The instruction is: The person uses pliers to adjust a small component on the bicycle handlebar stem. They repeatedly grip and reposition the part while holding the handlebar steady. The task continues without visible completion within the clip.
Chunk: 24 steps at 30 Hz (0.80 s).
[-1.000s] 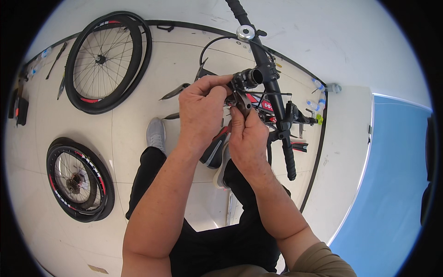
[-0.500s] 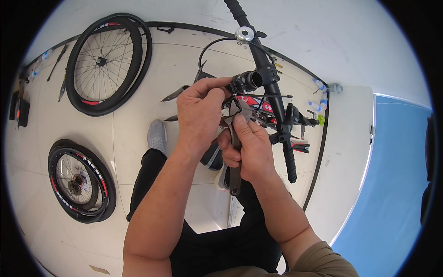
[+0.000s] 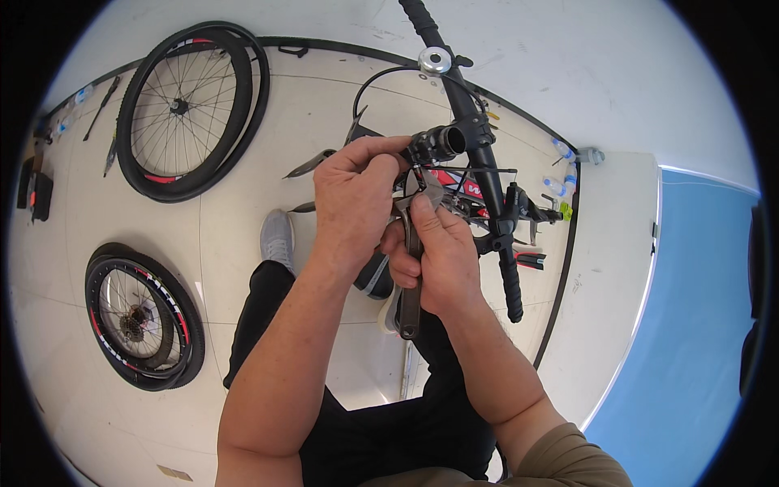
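Observation:
My right hand (image 3: 442,260) is wrapped round an adjustable wrench (image 3: 411,304), its thumb pressed near the head and its handle pointing toward me. The wrench's jaws sit among small parts just under a black, hollow-ended cylindrical part (image 3: 438,144) beside the bicycle handlebar (image 3: 479,162). Against that same spot, my left hand (image 3: 353,195) is closed, thumb and forefinger pinched together. Whatever lies between those fingertips is hidden. Behind the wrench head, part of a red and black bicycle frame (image 3: 448,180) shows.
A silver bell (image 3: 435,61) is fixed to the handlebar. Bicycle wheels lie at the left, one group far (image 3: 243,105), another nearer (image 3: 195,341). Tools (image 3: 101,109) are on the floor at far left; plastic bottles (image 3: 557,187) stand along the right wall.
The wrench's handle end has swung slightly to the left with my right hand. My left hand keeps its pinch at the same spot.

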Available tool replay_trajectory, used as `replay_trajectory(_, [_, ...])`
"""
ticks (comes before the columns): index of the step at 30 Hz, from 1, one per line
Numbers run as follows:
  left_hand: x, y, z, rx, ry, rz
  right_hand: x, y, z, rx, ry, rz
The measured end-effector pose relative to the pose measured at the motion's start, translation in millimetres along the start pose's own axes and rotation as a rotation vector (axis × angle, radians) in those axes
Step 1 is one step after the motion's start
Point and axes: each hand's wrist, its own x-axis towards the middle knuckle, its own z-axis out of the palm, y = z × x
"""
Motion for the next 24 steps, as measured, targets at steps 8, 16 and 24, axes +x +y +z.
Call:
replay_trajectory(8, [-0.9, 0.9, 1.6, -0.035, -0.007, -0.018, 1.3, -2.9, -2.8, 0.096, -0.043, 0.023])
replay_trajectory(16, [-1.1, -3.2, 2.3, -0.003, 0.008, 0.021, 2.5, 1.0, 1.6, -0.025, 0.027, -0.009])
replay_trajectory(24, [-0.2, -7.8, 1.5, 0.006, -0.011, 0.072, 11.9, 17.7, -0.1, -0.502, 0.199, -0.356])
